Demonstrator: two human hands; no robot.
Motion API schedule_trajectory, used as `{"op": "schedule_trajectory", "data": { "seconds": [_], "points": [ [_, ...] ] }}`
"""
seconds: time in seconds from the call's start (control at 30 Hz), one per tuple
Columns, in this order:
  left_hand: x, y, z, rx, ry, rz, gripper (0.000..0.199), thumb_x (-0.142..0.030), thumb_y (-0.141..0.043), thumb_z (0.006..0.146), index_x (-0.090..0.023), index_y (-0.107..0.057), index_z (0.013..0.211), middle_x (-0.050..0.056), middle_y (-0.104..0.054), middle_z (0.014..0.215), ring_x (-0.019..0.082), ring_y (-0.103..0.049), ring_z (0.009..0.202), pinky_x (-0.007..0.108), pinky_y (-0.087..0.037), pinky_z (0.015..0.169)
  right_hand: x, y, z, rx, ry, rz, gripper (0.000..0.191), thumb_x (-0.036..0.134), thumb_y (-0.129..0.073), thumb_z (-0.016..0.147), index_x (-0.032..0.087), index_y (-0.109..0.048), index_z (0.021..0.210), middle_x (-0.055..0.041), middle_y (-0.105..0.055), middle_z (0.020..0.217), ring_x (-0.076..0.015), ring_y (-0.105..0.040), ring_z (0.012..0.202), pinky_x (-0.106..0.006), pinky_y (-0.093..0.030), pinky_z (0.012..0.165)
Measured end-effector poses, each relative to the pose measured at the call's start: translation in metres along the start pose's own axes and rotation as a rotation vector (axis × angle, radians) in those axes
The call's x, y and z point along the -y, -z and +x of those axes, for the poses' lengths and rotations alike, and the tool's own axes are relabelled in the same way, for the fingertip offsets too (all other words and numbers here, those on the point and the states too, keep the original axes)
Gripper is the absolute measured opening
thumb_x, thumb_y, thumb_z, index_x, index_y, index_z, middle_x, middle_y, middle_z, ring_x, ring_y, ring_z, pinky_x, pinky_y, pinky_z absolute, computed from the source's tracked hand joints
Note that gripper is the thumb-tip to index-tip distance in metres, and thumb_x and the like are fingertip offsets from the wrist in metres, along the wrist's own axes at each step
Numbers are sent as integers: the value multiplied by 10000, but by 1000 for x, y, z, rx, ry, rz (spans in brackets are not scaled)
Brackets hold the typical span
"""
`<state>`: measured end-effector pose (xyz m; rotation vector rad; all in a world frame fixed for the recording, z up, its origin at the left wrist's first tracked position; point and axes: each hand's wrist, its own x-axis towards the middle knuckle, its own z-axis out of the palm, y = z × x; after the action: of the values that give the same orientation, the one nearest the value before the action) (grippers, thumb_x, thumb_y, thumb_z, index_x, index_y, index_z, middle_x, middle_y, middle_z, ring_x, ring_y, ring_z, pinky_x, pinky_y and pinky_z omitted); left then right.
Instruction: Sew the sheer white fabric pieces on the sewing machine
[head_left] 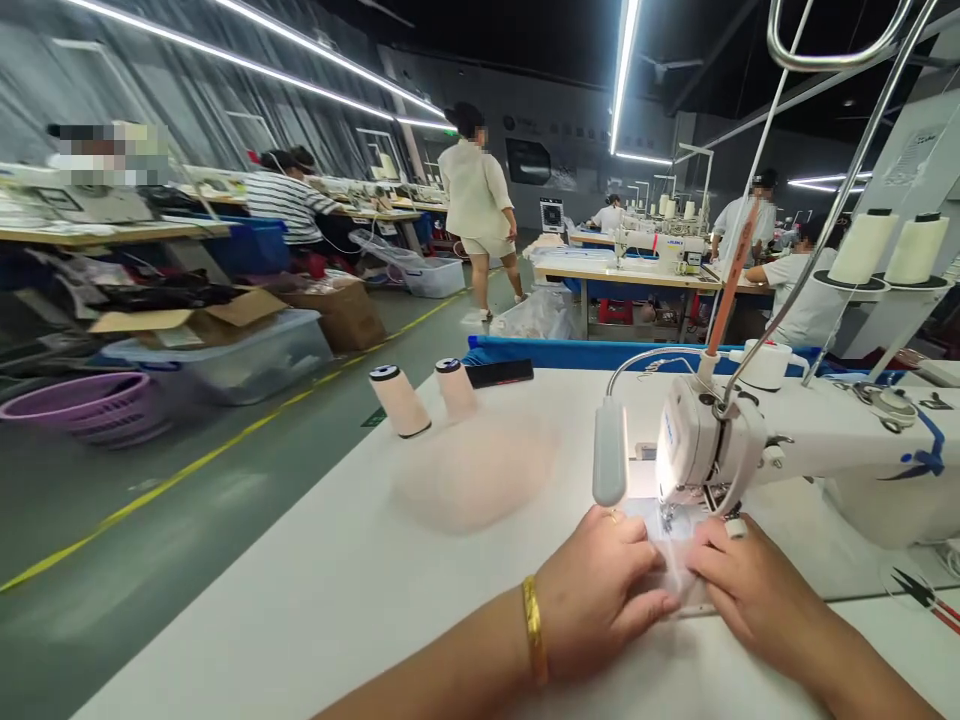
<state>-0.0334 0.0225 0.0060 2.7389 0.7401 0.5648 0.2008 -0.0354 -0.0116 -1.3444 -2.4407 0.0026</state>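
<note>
A white sewing machine (pixel 686 440) stands in front of me, its work light lit over the needle and presser foot (pixel 666 515). Thin, sheer whitish fabric (pixel 679 572) lies under and in front of the foot. To the left of the needle, my left hand (pixel 600 585) is closed with curled fingers on the fabric's edge. My right hand (pixel 750 580) pinches the same fabric from the other side, close to the foot. Farther left on the white table (pixel 315 610) rests a loose piece of sheer peach fabric (pixel 480 470).
Two peach thread cones (pixel 401 402) and a black box (pixel 501 373) stand at the table's far left. A grey lamp (pixel 610 455) hangs beside the needle. Red-handled snips (pixel 930 600) lie at right. Beyond, a person (pixel 478 195) stands in the aisle; others sit at machines.
</note>
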Motion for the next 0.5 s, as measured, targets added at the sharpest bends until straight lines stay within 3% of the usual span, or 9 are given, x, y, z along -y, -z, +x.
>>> {"op": "schedule_trajectory", "data": {
  "seconds": [0.1, 0.27, 0.5],
  "points": [
    [-2, -5, 0, -37, -6, -10, 108, -299, -719, 899, -201, -702, 858, 24, -652, 870, 199, -564, 784, 364, -428, 773, -1, 1, -2, -46, 29, 42, 247, 3, -463, 859, 221, -579, 849, -60, -655, 983, -236, -529, 838, -354, -452, 770],
    [-3, -13, 1, -82, -74, -15, 9, -205, -690, 897, -201, -696, 901, 25, -713, 1001, 219, -599, 882, 396, -440, 848, 6, 2, 0, -17, 65, 118, 230, 9, -472, 880, 216, -572, 894, -34, -622, 849, -229, -531, 813, -334, -405, 715],
    [-3, -19, -2, -148, -121, 31, 121, -156, -611, 930, -211, -717, 908, 11, -719, 892, 200, -592, 800, 397, -428, 813, 7, 4, 1, -14, 99, 110, 240, -2, -464, 900, 210, -576, 902, -42, -626, 867, -232, -546, 828, -327, -382, 701]
  ]
}}
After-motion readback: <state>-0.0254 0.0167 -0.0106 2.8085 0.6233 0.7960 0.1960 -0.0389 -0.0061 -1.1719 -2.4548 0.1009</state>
